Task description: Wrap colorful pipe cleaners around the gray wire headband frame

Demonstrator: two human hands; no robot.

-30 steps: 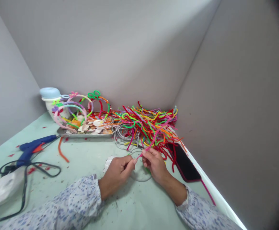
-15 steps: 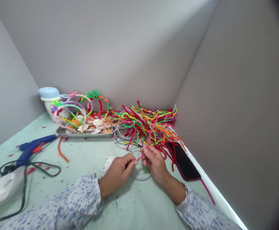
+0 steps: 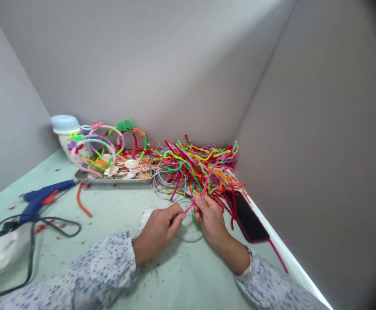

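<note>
A fuzzy pink pipe cleaner (image 3: 206,183) runs between my two hands, its far part rising in front of the colourful pile. My left hand (image 3: 162,226) pinches its near end between thumb and forefinger. Slightly up and to the right, my right hand (image 3: 210,217) grips it further along. Below and between the hands lies a thin wire hoop (image 3: 188,240) on the table, with a bit of green pipe cleaner (image 3: 195,220) on it beside my right fingers. A white crumpled piece (image 3: 145,218) shows behind my left hand.
Pipe cleaners (image 3: 201,163) are heaped at the back. A metal tray (image 3: 120,181) holds shells and decorated hoops, beside a white jar (image 3: 66,140). A blue glue gun (image 3: 42,198) with its cord lies left, a black phone (image 3: 249,217) right.
My right hand has moved slightly away from my left along the pink pipe cleaner, so a longer stretch shows between them. The view has shifted a little.
</note>
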